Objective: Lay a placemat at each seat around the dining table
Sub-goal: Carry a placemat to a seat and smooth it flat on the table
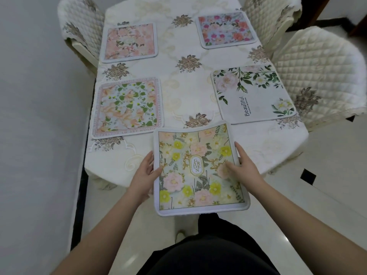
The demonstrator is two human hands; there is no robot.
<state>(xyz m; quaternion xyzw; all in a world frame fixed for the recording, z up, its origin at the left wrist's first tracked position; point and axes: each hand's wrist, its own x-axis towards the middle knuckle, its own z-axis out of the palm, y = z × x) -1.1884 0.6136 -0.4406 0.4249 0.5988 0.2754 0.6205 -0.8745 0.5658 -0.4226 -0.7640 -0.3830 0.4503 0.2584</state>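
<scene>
A yellow-and-pink floral placemat point(198, 169) marked "GARDEN" hangs over the near end of the dining table point(186, 90), its far edge above the cloth and its near half past the table's edge. My left hand point(146, 171) grips its left edge with the thumb on top. My right hand point(241, 165) grips its right edge, thumb lying on the print. Several other mats lie flat on the table: a peach one with green leaves point(128, 107) at near left, a white "Beautiful" one point(252, 92) at near right, a pink one point(129, 42) at far left, a bright rose one point(225, 29) at far right.
A cream embroidered cloth covers the table. Quilted chairs stand at the far left point(79, 30), the far right point(272, 18) and the near right point(321, 76). A white wall point(37, 116) runs close along the table's left side. Glossy pale floor point(327, 185) lies to the right.
</scene>
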